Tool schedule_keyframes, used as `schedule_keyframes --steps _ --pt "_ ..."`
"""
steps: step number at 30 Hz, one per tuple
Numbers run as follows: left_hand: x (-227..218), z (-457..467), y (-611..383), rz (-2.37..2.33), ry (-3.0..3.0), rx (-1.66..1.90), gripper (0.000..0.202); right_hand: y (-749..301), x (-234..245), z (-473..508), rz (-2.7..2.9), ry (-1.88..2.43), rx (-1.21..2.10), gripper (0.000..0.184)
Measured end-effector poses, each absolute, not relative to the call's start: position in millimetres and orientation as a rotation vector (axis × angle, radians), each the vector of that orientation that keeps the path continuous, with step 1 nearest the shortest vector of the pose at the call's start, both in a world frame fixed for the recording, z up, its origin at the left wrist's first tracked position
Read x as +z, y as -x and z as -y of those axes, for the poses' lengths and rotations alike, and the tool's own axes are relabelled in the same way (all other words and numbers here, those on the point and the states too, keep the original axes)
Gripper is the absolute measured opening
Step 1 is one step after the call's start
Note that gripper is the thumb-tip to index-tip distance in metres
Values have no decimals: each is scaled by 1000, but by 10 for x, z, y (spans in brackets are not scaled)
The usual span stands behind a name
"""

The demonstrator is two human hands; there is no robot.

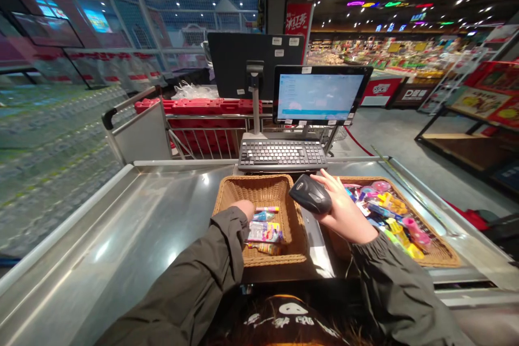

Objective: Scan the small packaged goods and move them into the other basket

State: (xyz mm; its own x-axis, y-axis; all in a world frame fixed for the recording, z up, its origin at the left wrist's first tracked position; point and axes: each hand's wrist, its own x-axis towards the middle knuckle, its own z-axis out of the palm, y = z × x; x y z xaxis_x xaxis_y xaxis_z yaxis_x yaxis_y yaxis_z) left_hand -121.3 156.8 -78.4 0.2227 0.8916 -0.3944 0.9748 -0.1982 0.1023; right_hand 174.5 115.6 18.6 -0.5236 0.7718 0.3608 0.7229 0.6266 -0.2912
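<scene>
My right hand (344,210) grips a black handheld barcode scanner (310,193), held between two wicker baskets with its head turned left. My left hand (245,208) reaches down into the left wicker basket (259,186); only its back shows and its fingers are hidden. A few small colourful packets (264,230) lie in that basket right by the hand. The right wicker basket (440,251) holds several bright small packets and toys (389,211), just right of my right hand.
A keyboard (283,154), a lit screen (320,94) and a second dark monitor (243,62) stand behind the baskets on the steel checkout counter (133,227). Red shopping baskets (203,119) and a cart rail sit beyond. Store shelves (478,119) line the right.
</scene>
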Motion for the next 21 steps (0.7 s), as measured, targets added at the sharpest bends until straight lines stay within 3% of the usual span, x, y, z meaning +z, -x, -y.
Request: schedule_keyframes --steps 9,21 --pt "-178 -1523 466 -1444 -2544 -27 24 -2423 325 -1020 2191 1266 24 52" --pt "-353 -2018 -854 -1316 -2613 187 33 -3396 416 -951 2015 1522 -63 58"
